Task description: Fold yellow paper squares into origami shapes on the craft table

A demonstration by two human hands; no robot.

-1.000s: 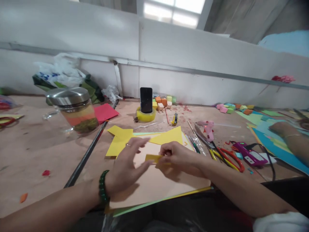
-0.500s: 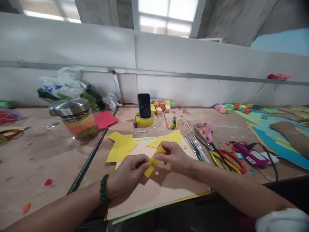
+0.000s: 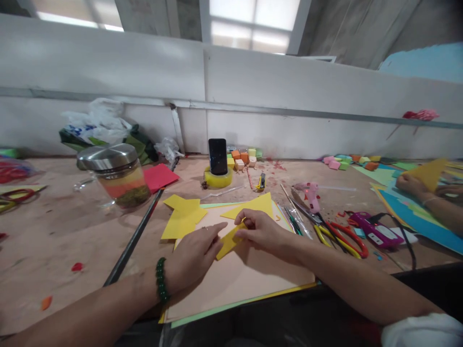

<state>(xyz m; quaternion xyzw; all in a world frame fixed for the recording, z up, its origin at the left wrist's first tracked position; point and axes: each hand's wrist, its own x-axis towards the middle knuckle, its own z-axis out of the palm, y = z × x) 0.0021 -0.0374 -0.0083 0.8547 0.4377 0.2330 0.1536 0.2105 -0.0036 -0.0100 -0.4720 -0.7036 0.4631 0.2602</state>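
Observation:
A small folded piece of yellow paper [image 3: 230,242] is held above a stack of peach, green and yellow sheets [image 3: 246,282]. My right hand [image 3: 262,231] pinches its upper right end between thumb and fingers. At its left end is my left hand [image 3: 193,255], index finger stretched out and thumb at the paper's edge; its other fingers are partly hidden. A green bead bracelet [image 3: 162,280] circles my left wrist. Cut yellow pieces [image 3: 183,217] lie on the stack's upper left, and another yellow piece [image 3: 249,208] lies behind my right hand.
A glass tea jug [image 3: 125,180] stands left, a phone [image 3: 217,156] upright on a tape roll [image 3: 217,179] behind. Right lie scissors [image 3: 347,236], a pink glue gun [image 3: 311,195] and a purple power strip [image 3: 376,231]. A co-worker's hand [image 3: 412,185] holds yellow paper at far right.
My left index finger has straightened away from the thumb. The yellow piece now shows a broader face. At far right, the co-worker's hand has lifted a yellow sheet.

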